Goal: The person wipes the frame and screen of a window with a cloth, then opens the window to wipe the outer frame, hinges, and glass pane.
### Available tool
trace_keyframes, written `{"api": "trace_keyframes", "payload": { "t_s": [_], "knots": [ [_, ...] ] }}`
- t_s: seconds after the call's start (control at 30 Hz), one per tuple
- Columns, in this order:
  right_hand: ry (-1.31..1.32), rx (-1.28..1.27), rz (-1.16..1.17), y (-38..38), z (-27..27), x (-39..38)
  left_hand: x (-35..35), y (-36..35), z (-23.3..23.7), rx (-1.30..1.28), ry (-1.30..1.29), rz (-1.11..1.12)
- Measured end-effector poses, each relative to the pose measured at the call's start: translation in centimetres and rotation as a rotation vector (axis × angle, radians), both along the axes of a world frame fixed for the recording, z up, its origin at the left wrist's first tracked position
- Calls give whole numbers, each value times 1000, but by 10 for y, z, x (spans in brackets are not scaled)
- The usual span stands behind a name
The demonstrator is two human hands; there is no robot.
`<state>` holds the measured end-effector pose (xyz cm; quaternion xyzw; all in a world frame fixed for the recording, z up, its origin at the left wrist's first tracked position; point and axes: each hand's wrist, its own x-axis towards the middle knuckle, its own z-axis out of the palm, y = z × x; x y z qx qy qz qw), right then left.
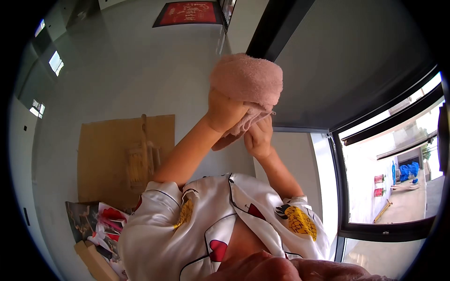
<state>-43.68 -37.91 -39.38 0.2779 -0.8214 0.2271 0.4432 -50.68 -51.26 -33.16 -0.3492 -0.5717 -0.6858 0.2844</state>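
Observation:
A pink fluffy towel (248, 77) is raised in front of me, bunched against the dark upright frame post. My left hand (225, 110) holds it from below, and the cloth covers most of its fingers. Just to the right and lower, my right hand (259, 138) is closed, knuckles bent, on the towel's hanging folds. A small loop or tag sticks out at the towel's lower right edge. What lies inside the bundled cloth is hidden.
The black post (276, 28) borders a large dark panel (361, 61). To the right is a black-framed window (389, 229). On the grey floor lie a cardboard sheet (101, 154) with a small wooden stool (138, 164), a box of items (96, 260) and a red mat (187, 13).

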Motion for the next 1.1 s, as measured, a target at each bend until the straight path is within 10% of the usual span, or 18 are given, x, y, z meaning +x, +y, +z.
{"api": "trace_keyframes", "payload": {
  "t_s": [0.47, 0.87, 1.0, 1.1],
  "knots": [
    [-285, -285, -211, 5, -2, 5, 11, -1, -82, 46, -172, -102],
    [-419, -343, -177, 6, -29, 41, 28, -19, -211, -532, -48, 444],
    [-433, -372, -194, 8, -41, 49, 27, -27, -251, -593, -50, 334],
    [-533, -377, -241, 6, -55, 60, 23, -30, -265, -492, -778, -311]
  ]
}}
